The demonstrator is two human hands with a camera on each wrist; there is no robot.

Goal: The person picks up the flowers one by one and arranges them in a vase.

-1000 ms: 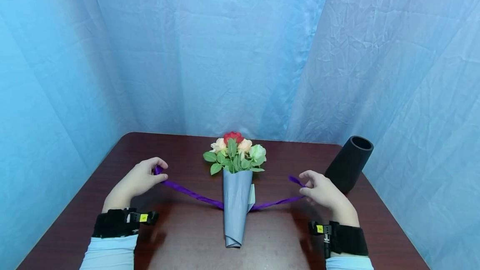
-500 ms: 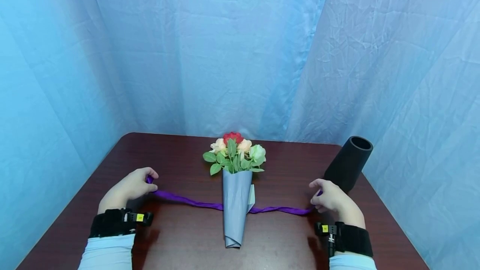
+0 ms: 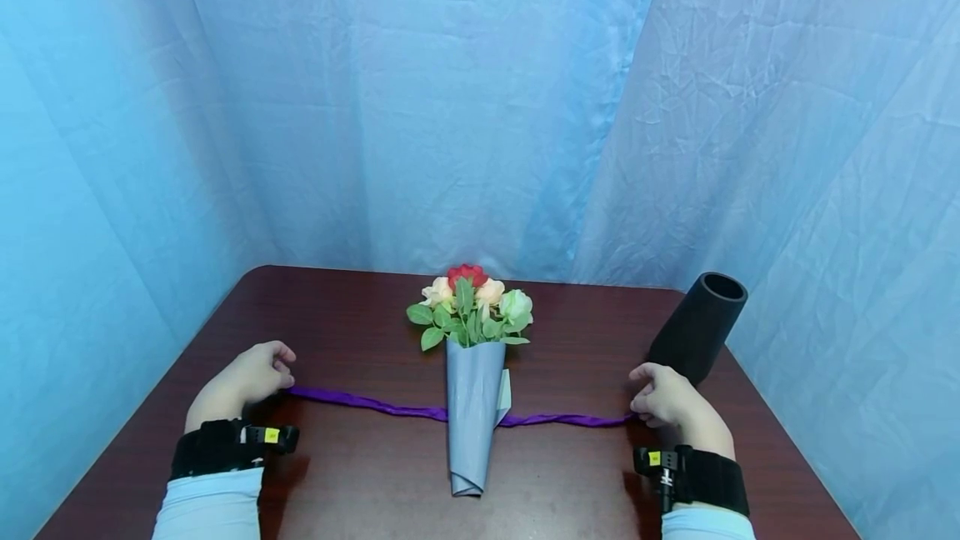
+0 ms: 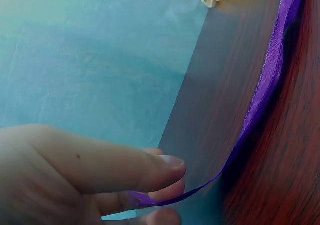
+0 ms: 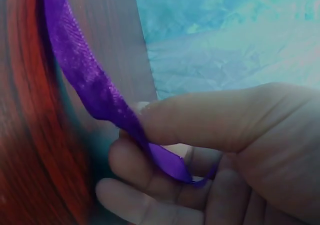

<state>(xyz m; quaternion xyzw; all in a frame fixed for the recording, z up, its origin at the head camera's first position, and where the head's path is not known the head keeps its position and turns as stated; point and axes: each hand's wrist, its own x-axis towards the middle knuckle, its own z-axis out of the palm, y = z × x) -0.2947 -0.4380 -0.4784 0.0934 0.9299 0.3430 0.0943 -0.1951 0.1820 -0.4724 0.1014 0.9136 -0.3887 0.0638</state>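
A purple ribbon (image 3: 360, 401) stretches sideways across the table, passing beneath a bouquet (image 3: 474, 415) of red, cream and pale green flowers rolled in grey-blue wrapping. My left hand (image 3: 243, 382) holds the ribbon's left end low near the table. In the left wrist view, the ribbon (image 4: 270, 70) narrows as it runs in between thumb and fingers. At the other side, my right hand (image 3: 667, 398) pinches the right end. The right wrist view shows the ribbon (image 5: 80, 65) between thumb and index finger, its tip curling over the other fingers. The stretch under the bouquet is hidden.
A black tapered vase (image 3: 697, 327) stands just beyond the right hand, near the right edge of the dark wooden table (image 3: 375, 473). Light blue curtains (image 3: 450, 107) hang around the back and sides.
Both hands have moved outward and lower, the left one to the left, the right one to the right. The ribbon, raised at its ends before, now lies straighter and flatter. The bouquet has stayed put.
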